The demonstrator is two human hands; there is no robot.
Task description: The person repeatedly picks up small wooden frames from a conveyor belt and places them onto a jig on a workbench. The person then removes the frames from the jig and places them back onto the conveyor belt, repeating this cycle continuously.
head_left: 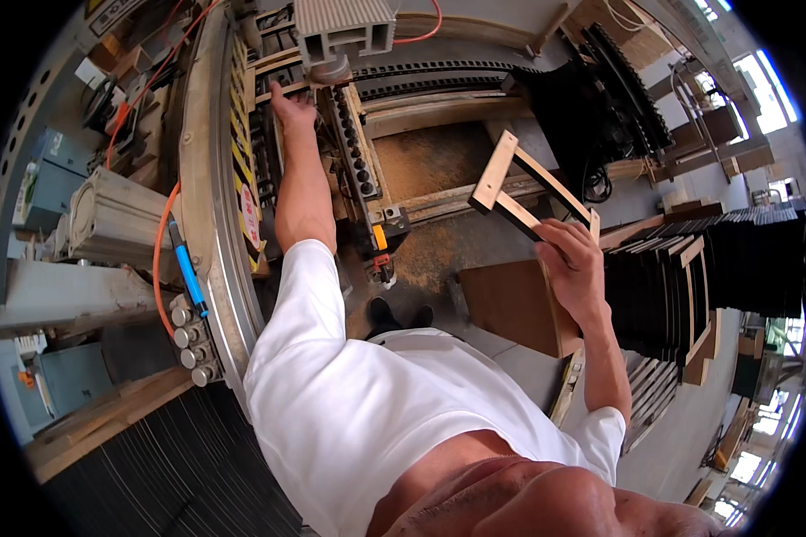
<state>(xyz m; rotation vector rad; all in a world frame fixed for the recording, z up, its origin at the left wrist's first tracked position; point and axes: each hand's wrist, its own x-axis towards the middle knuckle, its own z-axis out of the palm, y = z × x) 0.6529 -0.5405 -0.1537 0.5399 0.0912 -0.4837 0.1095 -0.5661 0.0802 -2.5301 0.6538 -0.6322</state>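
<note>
My right hand [571, 261] is closed around one corner of a small rectangular frame [493, 172], holding it up at the right. Its end pieces are pale wood with small holes, and its long sides are black. At the upper left my left arm stretches into a machine, where my left hand [294, 109] grips a pale wooden strip [287, 91], its fingers partly hidden. Just beside that hand a round metal part [330, 72] hangs under a ribbed aluminium block [346, 25]. A row of black round knobs [356, 159] runs along the machine near my left wrist.
Several black and wood frames [658, 300] stand stacked at the right, near a brown box [515, 304]. A metal rail [210, 179] with striped warning tape and a blue-handled tool [188, 273] lies left of my arm. Sawdust [430, 170] covers the floor within the machine. Black cable chains [439, 80] cross behind.
</note>
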